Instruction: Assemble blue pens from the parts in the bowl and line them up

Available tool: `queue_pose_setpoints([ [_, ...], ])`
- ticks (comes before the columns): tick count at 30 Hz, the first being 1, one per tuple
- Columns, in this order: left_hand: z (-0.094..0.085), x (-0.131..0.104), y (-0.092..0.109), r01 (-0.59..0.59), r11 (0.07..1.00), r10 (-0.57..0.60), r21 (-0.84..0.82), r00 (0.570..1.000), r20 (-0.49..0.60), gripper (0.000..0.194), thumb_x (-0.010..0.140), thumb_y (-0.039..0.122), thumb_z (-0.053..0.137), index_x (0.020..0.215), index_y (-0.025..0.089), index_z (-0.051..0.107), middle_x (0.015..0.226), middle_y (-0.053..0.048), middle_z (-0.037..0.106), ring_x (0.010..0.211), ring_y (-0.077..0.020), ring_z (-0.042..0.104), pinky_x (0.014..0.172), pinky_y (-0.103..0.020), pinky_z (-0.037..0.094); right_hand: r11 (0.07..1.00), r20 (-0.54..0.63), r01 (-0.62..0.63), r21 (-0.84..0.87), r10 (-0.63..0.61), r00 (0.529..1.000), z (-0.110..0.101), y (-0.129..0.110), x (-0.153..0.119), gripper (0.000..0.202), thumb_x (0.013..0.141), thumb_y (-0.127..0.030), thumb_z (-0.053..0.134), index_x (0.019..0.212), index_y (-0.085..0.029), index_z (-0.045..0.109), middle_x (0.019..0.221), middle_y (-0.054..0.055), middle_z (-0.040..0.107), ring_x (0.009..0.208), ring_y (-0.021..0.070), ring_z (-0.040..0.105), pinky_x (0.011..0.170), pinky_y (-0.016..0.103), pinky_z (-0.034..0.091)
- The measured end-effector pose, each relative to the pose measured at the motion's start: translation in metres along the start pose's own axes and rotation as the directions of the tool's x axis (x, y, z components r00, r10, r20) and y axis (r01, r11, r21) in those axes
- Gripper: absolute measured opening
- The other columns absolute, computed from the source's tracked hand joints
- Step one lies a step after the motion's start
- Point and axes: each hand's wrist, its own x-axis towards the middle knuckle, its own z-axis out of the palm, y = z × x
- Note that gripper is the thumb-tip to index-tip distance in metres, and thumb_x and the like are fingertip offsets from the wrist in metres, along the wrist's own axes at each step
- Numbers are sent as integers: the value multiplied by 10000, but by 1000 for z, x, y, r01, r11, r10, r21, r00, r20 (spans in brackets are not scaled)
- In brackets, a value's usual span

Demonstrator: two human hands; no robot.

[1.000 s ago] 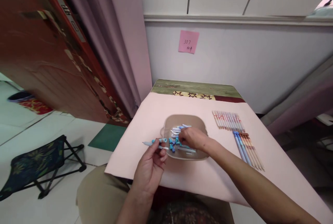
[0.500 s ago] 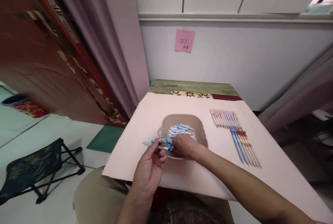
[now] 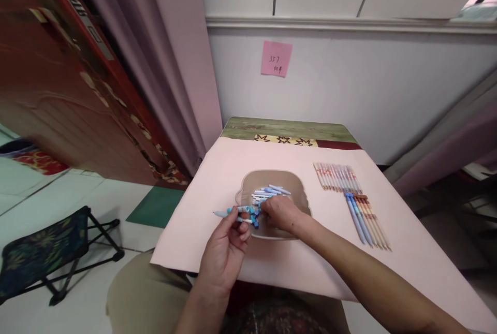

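A beige bin [image 3: 298, 189] stands on the pale pink table cover, with several blue and white pen parts [image 3: 272, 190] lying inside. My left hand [image 3: 229, 241] is at the bin's near left edge, fingers closed on light blue pen pieces [image 3: 221, 214], one tip pointing left. Small blue parts [image 3: 254, 218] show just right of those fingers. Inside the bin is my right hand [image 3: 281, 213], its fingers pinched together by the pen parts; what they hold, if anything, is hidden.
Right of the bin lie a row of white patterned pens [image 3: 337, 177] and, nearer, a row of blue and beige pens [image 3: 367, 220] on the table cover [image 3: 209, 178]. A folding stool [image 3: 46, 251] stands on the floor at left.
My right hand has shifted slightly right and up inside the bin, away from the left hand's pieces. The left hand has barely moved and still holds the light blue pieces.
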Motion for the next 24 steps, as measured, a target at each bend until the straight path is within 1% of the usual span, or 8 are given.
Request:
queue_pose_setpoints([
  [8,-5,3,-1,-3,1000,3,-12,1000,3,70,844,99,574,787,110,613,699,-56,617,493,-72,501,408,-166,395,999,6,39,-24,-39,999,0,-14,6,277,811,-179,495,959,-132,724,929,174,727,865,295,683,721,352,510],
  [13,-3,4,-7,18,1000,-18,-17,1000,7,51,843,95,575,805,112,605,707,-53,614,495,-71,506,396,-158,386,998,11,63,-28,-63,998,4,-25,14,221,801,-155,521,867,-122,729,878,176,729,820,271,693,692,312,502],
  [16,-3,2,-9,7,1000,-7,-11,1000,9,34,834,103,594,803,113,605,707,-49,609,503,-70,508,399,-155,389,999,-22,42,-27,-42,999,-3,-18,9,185,777,-163,544,836,-124,715,852,164,727,802,265,691,669,294,492],
  [18,-3,0,-10,-5,1000,5,0,1000,3,26,829,115,609,803,113,605,701,-44,603,503,-68,505,398,-152,385,1000,-88,-4,7,4,996,-10,-9,-3,189,788,-167,522,866,-130,690,871,155,722,809,259,686,663,292,484],
  [19,-3,0,-11,-12,1000,12,7,1000,-1,27,826,120,615,802,113,605,699,-42,602,502,-67,504,397,-151,383,999,-129,-20,49,26,991,-14,-4,-11,192,810,-172,495,882,-149,672,867,128,722,800,239,685,660,281,480],
  [21,-2,-1,-14,-27,999,27,28,1000,3,34,820,130,630,805,113,605,705,-43,607,506,-68,507,400,-152,384,934,-267,2,356,100,959,-19,3,-31,139,836,-192,483,858,-174,619,745,52,703,701,177,674,617,235,464],
  [23,0,-1,-18,-37,998,37,55,999,16,49,816,143,642,813,108,607,716,-49,617,512,-70,511,409,-156,392,763,-326,96,639,156,933,-21,4,-52,111,872,-220,455,851,-191,561,645,-5,653,616,133,653,559,194,450],
  [24,1,-2,-20,-37,997,35,66,999,24,56,813,146,647,819,106,608,722,-52,622,515,-70,513,414,-158,396,674,-343,138,726,181,922,-21,2,-61,99,879,-233,456,839,-197,539,614,-22,630,587,122,642,541,186,447],
])
